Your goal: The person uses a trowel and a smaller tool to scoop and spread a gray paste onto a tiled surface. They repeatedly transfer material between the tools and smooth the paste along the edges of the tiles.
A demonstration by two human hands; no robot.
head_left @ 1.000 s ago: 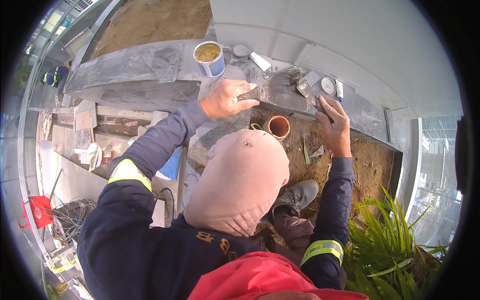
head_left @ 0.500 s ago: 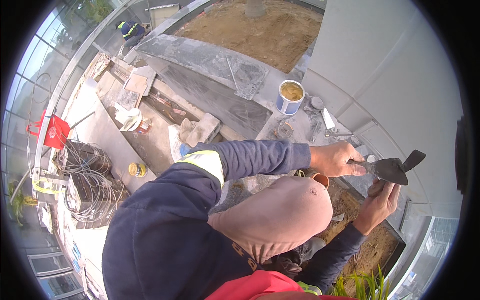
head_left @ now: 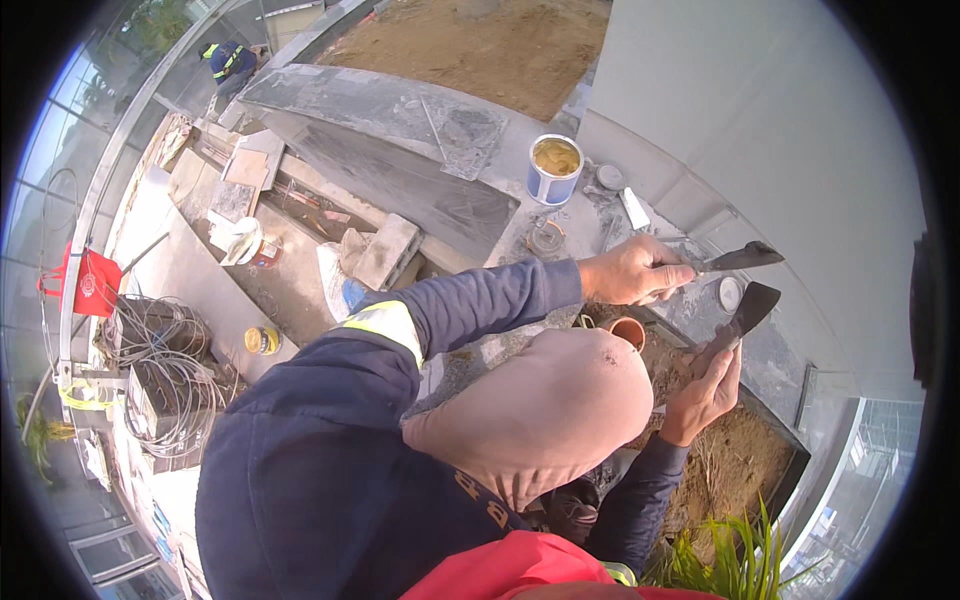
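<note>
My left hand point(head_left: 633, 270) grips a putty knife point(head_left: 741, 258) whose dark blade points rightward. Below it, my right hand point(head_left: 700, 400) is closed on a wider scraper point(head_left: 752, 308), blade raised toward the upper right; the two blades are apart. Past my left hand, on the grey ledge, stand an open blue-and-white can of yellow paste point(head_left: 556, 170) and a white tube point(head_left: 633, 208). A round white lid point(head_left: 730, 296) lies between the two tools. An orange pipe-like pot point(head_left: 625, 332) sits beside my raised knee.
A co-worker point(head_left: 228, 65) crouches at the upper left. Boards point(head_left: 250, 170), a block point(head_left: 390, 250), a bucket point(head_left: 262, 245), a red bag point(head_left: 95, 280) and coiled cables point(head_left: 165, 410) lie at left. A plant point(head_left: 740, 550) borders the dirt bed at lower right; a pale wall point(head_left: 760, 120) rises at right.
The view has swung left since a second ago. In the last half second the blades have separated: my left hand has moved up and left, my right hand down and left with its scraper.
</note>
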